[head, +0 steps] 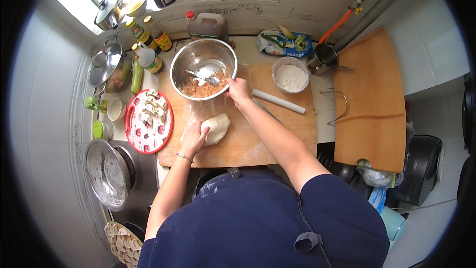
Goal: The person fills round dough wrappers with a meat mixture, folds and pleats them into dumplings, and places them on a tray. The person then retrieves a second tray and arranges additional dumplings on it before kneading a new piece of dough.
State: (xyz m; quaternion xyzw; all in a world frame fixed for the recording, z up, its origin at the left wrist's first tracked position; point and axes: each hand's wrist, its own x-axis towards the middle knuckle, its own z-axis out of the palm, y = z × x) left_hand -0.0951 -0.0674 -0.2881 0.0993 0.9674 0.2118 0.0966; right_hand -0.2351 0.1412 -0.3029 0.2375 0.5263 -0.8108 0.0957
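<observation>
My right hand [238, 90] grips the near right rim of a stainless steel mixing bowl [182, 63]. Inside the bowl is a minced filling [197, 88] with a metal spoon [212, 80] lying in it. My left hand [195, 137] holds the left side of a lump of pale dough [217, 127], its thumb on top. The dough rests on a floured wooden board [245, 156]. Right of the bowl lies a white rolling pin [279, 101]. Beside it a flat blade [266, 109] is partly hidden under my right forearm.
A round red-rimmed cutting board [148, 143] holds several dumplings [154, 107] at left. A bowl of flour [290, 77] stands at the back right. Sauce bottles [143, 35] and a plastic jug [206, 26] line the back. More dumplings [124, 243] lie at lower left.
</observation>
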